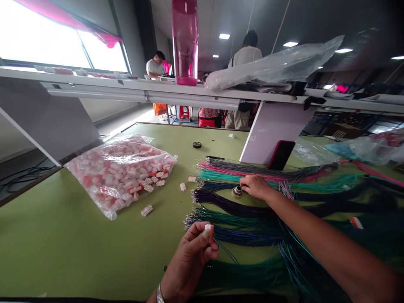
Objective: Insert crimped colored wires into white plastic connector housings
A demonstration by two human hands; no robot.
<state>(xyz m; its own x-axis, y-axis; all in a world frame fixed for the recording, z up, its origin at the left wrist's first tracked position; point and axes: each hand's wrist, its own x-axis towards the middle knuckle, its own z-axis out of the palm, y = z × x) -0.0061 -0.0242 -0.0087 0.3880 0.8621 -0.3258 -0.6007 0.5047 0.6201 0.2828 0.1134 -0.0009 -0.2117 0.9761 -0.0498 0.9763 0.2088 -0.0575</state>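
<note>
My left hand [194,250] pinches a small white and orange connector housing [209,229] between thumb and fingers, and a few thin blue-green wires [227,251] trail from it to the right. My right hand [256,187] reaches over the wire bundles with its fingers closed; what they grip, if anything, is hidden. Just left of those fingertips a small roll of tape [236,192] sits on the wires. Bundles of cut wires lie side by side with their tipped ends to the left: grey [240,164], green [221,175], dark purple [221,200] and blue [240,236].
A clear plastic bag [110,168] full of connector housings lies on the green table [78,248] at left. Loose housings [147,210] lie by it. A black tape roll [197,144] and a phone [282,155] are farther back. Overhead, a shelf [214,93] carries a pink bottle [184,46].
</note>
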